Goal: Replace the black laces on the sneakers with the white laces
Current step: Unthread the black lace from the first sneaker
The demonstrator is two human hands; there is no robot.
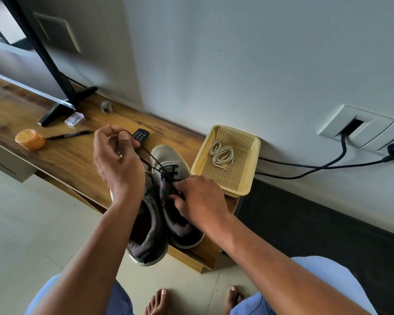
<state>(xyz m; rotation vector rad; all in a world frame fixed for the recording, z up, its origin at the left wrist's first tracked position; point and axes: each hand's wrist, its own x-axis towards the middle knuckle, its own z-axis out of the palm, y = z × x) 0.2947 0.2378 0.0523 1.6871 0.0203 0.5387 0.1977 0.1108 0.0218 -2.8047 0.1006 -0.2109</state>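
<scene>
On a low wooden surface (62, 155) against a wall, a person unlaces a pair of sneakers, with the sneakers as the fixed point of the scene. Far left of them sit one orange tin (30, 139) and one black pen (69, 134), apparently unrelated to the job. Just left of and above the sneakers, the left hand (117, 160) is raised with its fingers pinching the black lace (156, 165), drawn up taut, probably to pull it free of the eyelets. One small remote (141, 134) lies just behind that hand. The two sneakers (168, 178) stand side by side, toes to the wall and heels over the surface's front edge, likely so the lacing faces the person. The right hand (198, 198) rests on the right sneaker, fingertips curled on the lace at the eyelets, seemingly loosening a crossing while steadying the shoe. Just right of the sneakers, one yellow basket (253, 169) touches the wall and holds the white laces (221, 153), coiled in a small heap and not yet used; their count cannot be told. Black lacing remains on the right sneaker, so removal looks unfinished.
</scene>
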